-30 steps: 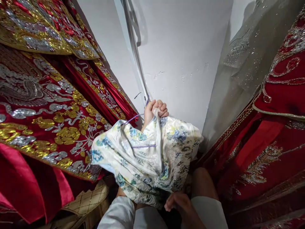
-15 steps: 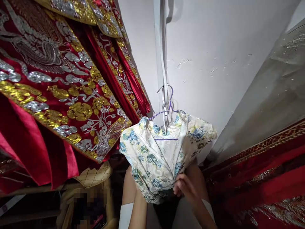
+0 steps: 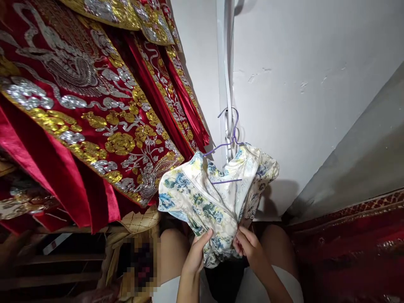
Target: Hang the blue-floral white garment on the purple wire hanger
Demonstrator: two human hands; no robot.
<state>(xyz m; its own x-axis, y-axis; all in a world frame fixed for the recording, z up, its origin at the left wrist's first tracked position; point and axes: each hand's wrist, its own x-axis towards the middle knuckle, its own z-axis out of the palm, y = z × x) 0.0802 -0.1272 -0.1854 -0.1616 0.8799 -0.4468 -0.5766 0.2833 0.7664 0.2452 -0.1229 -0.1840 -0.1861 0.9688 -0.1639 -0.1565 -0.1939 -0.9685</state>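
Observation:
A white short-sleeved shirt [image 3: 202,202] with blue, green and yellow flowers hangs from a purple wire hanger [image 3: 234,139]. Its collar lies apart in a V, and the hanger's bar shows through the neck opening. My left hand [image 3: 198,250] grips the shirt's lower left side, thumb on the front and the other fingers hidden behind the cloth. At the lower end of the V, my right hand [image 3: 246,243] pinches the front edge with bent fingers. The shirt's lower part rests close above my lap.
Red garments [image 3: 104,113] with gold and silver embroidery hang at the left. A white strap [image 3: 225,63] runs down the white wall [image 3: 299,84] behind the hanger. Lower left stands a wooden chair [image 3: 109,252]. More red embroidered cloth [image 3: 353,244] lies at the right.
My left hand has come out from behind the shirt, its thumb now on the front. The shirt has turned a little, its right sleeve drawn inward. The whole view has shifted slightly.

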